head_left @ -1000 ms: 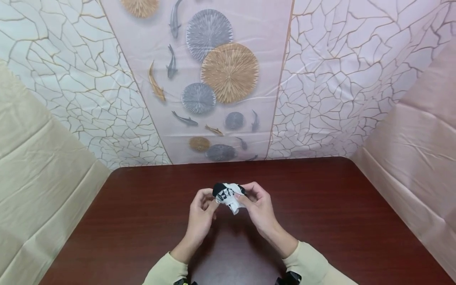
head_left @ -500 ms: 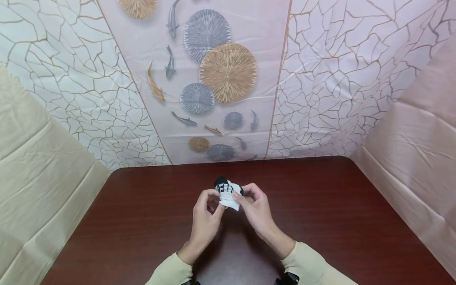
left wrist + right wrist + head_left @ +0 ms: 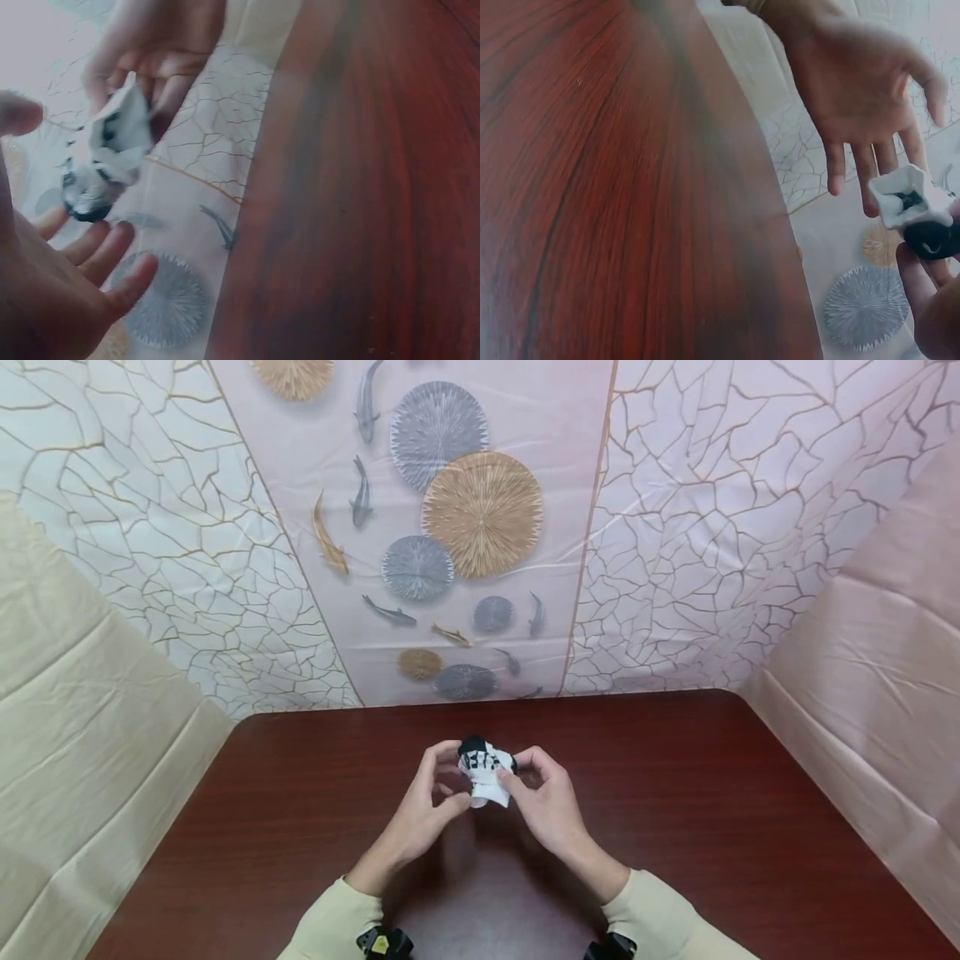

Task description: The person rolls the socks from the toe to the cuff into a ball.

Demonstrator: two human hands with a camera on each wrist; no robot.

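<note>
A small white sock [image 3: 486, 774] with black lettering and a black end is held up over the table in front of me. My right hand [image 3: 551, 802] pinches it from the right, thumb on its near face. On the other side, my left hand [image 3: 422, 806] has its fingers spread around the sock's left edge, thumb tip close to the lower hem. In the left wrist view the left fingers [image 3: 105, 251] are loosely extended beside the black end. The right wrist view shows the white opening of the sock [image 3: 900, 199] and a rounded black part beneath it.
A dark red-brown wooden table [image 3: 300, 827] lies under both hands. Behind it hangs a patterned cloth [image 3: 675, 527] with fish and round motifs, and plain beige cloths [image 3: 90, 735] flank the left and right sides.
The sock has turned more upright, its white part now pointing down toward me. My left fingers have loosened and spread, while the right hand keeps its pinch.
</note>
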